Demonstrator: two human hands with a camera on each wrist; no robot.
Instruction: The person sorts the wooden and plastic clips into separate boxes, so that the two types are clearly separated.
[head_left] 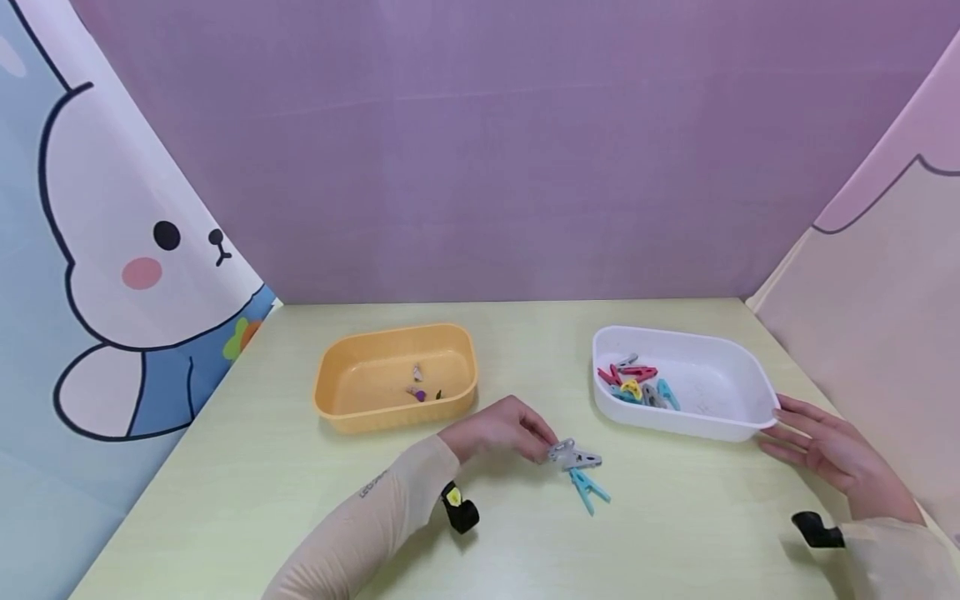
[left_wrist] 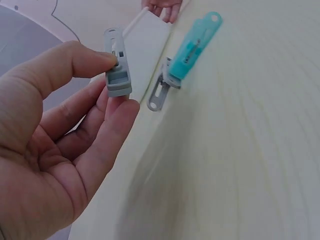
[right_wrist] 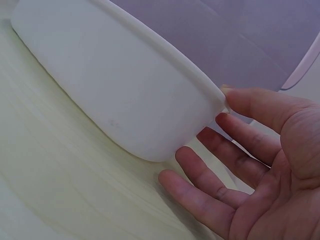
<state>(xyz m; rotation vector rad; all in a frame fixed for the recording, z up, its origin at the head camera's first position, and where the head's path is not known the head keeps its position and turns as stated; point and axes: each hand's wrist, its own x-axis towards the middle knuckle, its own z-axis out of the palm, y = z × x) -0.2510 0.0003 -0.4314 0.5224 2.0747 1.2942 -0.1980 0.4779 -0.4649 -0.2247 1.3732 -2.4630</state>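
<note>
My left hand (head_left: 506, 429) pinches a grey clothespin (left_wrist: 117, 65) between thumb and fingertips, just above the table. Beyond it, a second grey clothespin (head_left: 583, 459) lies on the tabletop against a light blue clothespin (head_left: 588, 487); the left wrist view shows the blue one (left_wrist: 196, 46) overlapping the grey. At the right end of a white plastic basin (head_left: 697, 425), my right hand (head_left: 828, 450) touches the rim, its fingers spread and fairly straight along the outer wall. Inside the basin's left part is a pile of red, yellow, blue and grey clothespins (head_left: 637, 385).
An orange-yellow plastic basin (head_left: 397, 414) stands left of the white one, with a few small items (head_left: 418, 394) inside, too small to identify. A purple backdrop (head_left: 517, 167) rises behind the pale wooden table (head_left: 540, 546). Printed cloths hang at both sides.
</note>
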